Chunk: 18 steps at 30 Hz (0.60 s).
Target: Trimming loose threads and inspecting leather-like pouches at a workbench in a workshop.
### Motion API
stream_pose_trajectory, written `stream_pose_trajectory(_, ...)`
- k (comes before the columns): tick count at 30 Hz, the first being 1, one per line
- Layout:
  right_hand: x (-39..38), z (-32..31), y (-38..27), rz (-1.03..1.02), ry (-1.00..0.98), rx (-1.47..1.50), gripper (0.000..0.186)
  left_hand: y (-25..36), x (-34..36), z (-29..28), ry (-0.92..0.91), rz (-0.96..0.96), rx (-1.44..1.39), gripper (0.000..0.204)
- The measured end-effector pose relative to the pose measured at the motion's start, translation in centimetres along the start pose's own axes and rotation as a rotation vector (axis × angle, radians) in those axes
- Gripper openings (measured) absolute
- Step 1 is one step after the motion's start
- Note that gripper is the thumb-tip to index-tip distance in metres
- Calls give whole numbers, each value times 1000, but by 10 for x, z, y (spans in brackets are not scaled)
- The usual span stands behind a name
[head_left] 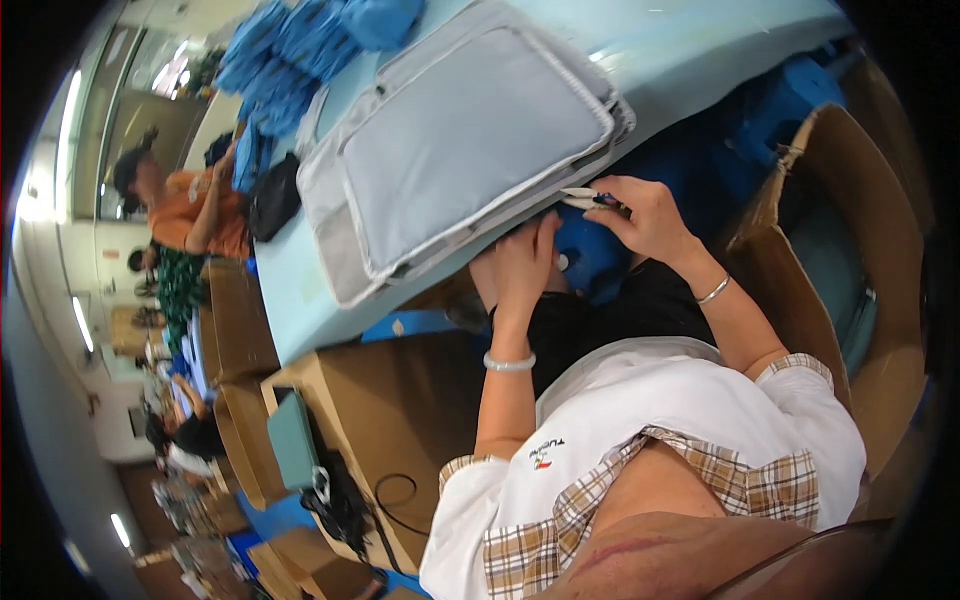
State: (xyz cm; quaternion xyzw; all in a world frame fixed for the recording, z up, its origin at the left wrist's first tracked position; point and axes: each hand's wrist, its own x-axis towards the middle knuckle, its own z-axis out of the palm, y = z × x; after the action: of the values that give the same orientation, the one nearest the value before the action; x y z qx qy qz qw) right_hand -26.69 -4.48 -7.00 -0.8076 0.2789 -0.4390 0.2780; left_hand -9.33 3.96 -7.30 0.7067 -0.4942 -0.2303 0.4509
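Note:
A flat pile of light grey fabric bags [470, 150] with white piped edges lies across the table, reaching its near edge. My left hand [522, 262] is at the lower edge of this pile, its thumb against the border. The fingers look closed on the edge, though their tips are partly hidden. To its right, my right hand [645, 215] is closed around small thread snips [585, 199]. The pale blades point left toward the bags' edge, close to the right corner of the pile, and the palm covers most of the handle.
The table has a light blue cover [700, 50]. Blue fabric pieces [285, 60] and a black bag [273, 200] lie at its far left. An open cardboard box [840, 250] stands at my right, another carton [400, 420] at my left. A person in orange [190, 215] stands beyond the table.

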Motion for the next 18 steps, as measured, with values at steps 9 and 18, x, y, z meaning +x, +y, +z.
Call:
stream_pose_trajectory(9, -1, -34, 6, 242, 131, 202, 27, 68, -4, -33, 199, 945, 556, 38)
stream_pose_trajectory(18, 42, -10, -16, 113, 116, 671, 31, 58, 23, -69, 239, 725, 767, 55)
